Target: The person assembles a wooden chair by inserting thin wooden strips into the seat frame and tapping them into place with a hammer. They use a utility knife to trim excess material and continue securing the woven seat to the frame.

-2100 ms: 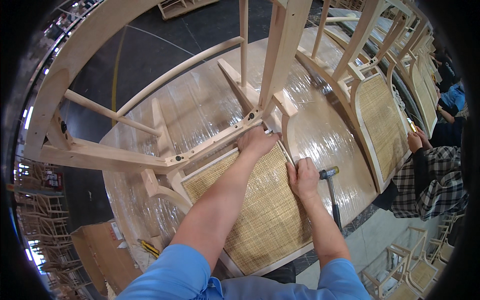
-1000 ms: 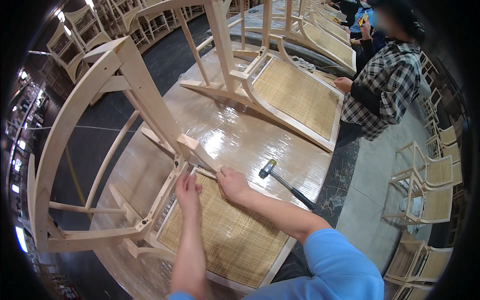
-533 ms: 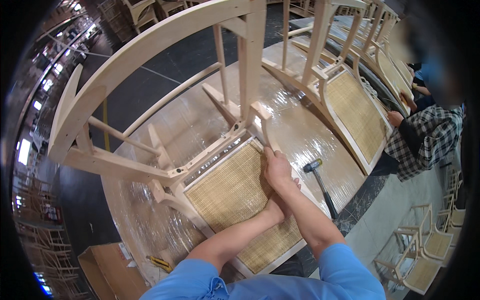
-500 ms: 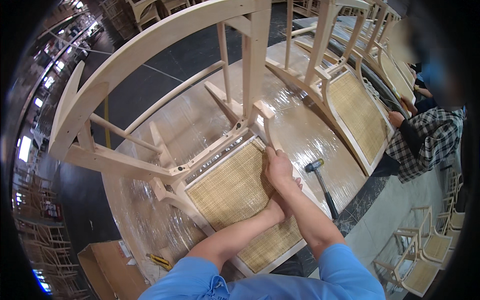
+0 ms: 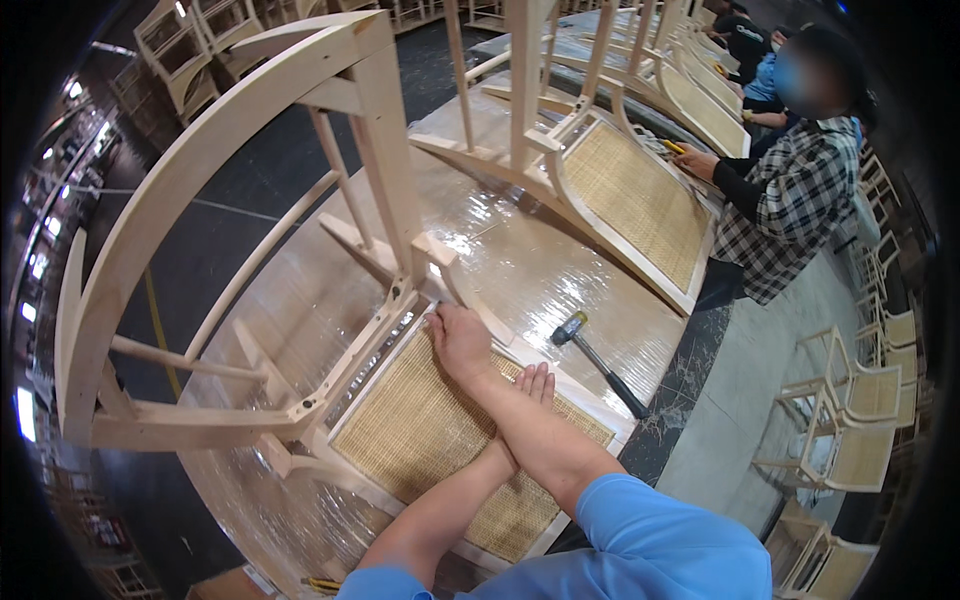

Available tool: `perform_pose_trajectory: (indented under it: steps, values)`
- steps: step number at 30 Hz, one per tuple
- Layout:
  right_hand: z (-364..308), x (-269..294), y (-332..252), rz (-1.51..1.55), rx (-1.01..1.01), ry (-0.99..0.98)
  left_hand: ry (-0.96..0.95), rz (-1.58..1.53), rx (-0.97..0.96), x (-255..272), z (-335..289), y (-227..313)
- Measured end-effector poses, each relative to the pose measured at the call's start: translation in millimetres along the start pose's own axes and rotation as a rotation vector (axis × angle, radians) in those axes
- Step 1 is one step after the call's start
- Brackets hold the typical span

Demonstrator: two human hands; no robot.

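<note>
A pale wooden chair frame (image 5: 215, 150) lies tipped on the table, its woven cane panel (image 5: 395, 410) facing up in a light border. At the panel's far right corner, by the curved wooden brace (image 5: 447, 265), my right hand (image 5: 462, 340) has its fingers closed. Whatever lies between those fingertips is too small to name. My left hand (image 5: 537, 384) rests flat at the panel's right edge, fingers stretched out. The right forearm crosses over the left one and hides part of that hand. A hammer (image 5: 605, 368) with a yellowish head lies to the right.
Clear film covers the table (image 5: 560, 255). Beyond the hammer stands another chair with a cane panel (image 5: 635, 200), where a person in a checked shirt (image 5: 800, 190) holds a yellow-handled tool (image 5: 673, 147). Chairs (image 5: 850, 410) stand on the floor at right. A cardboard box (image 5: 232, 585) sits at lower left.
The view has swung right, so chair and hammer appear farther left. My left hand's fingers now show beyond the right forearm. My right hand remains at the panel's corner.
</note>
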State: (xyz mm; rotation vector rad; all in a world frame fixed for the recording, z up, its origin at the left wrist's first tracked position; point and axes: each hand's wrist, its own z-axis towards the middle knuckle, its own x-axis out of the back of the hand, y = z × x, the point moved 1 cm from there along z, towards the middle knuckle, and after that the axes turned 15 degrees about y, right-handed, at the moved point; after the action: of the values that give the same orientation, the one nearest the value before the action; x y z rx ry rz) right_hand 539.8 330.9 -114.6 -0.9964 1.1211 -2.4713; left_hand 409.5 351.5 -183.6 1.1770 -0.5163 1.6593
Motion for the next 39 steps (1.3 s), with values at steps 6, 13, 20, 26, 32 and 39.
perform_pose_trajectory:
  steps: [6,13,20,26,32,39]
  values:
    - [0.0,-2.5,-0.2,0.049,-0.014,-0.066,-0.022,0.036,-0.026,4.5,0.8,-3.8]
    - [9.2,-3.0,18.7,0.215,-0.123,-0.306,-0.361,0.218,-0.137,24.6,13.7,2.6]
    - [26.0,-10.6,46.0,0.614,-0.458,-0.72,-0.599,-0.164,0.061,31.0,31.7,2.6]
    - [39.2,-10.1,33.6,0.893,-0.71,-1.138,-0.361,-0.016,0.089,20.1,16.0,-4.0]
    - [44.7,-6.8,46.5,1.026,-0.834,-1.347,-0.29,-0.041,0.061,23.9,16.6,-1.1]
    - [45.5,4.2,36.3,0.726,-0.606,-1.036,-0.322,-0.026,0.087,28.4,21.5,2.4]
